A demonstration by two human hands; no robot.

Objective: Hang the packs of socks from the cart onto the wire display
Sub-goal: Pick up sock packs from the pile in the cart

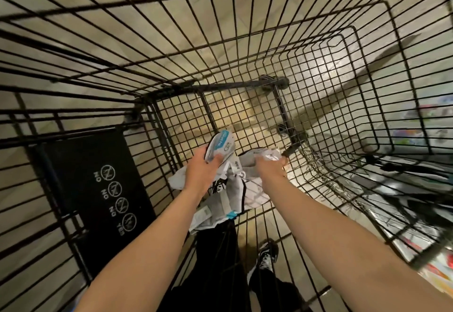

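both bare forearms are stretched forward and down from the lower edge of the view, converging toward the middle. the left hand [204, 172] is seen from the back, its fingers curled and its thumb pressed forward in a closed grasp. the right hand [270, 165] is set just beside it, apart from it, also knuckles-up, with the fingers folded under in a clenched grip. both wrists are held nearly straight, and no sleeves are worn.
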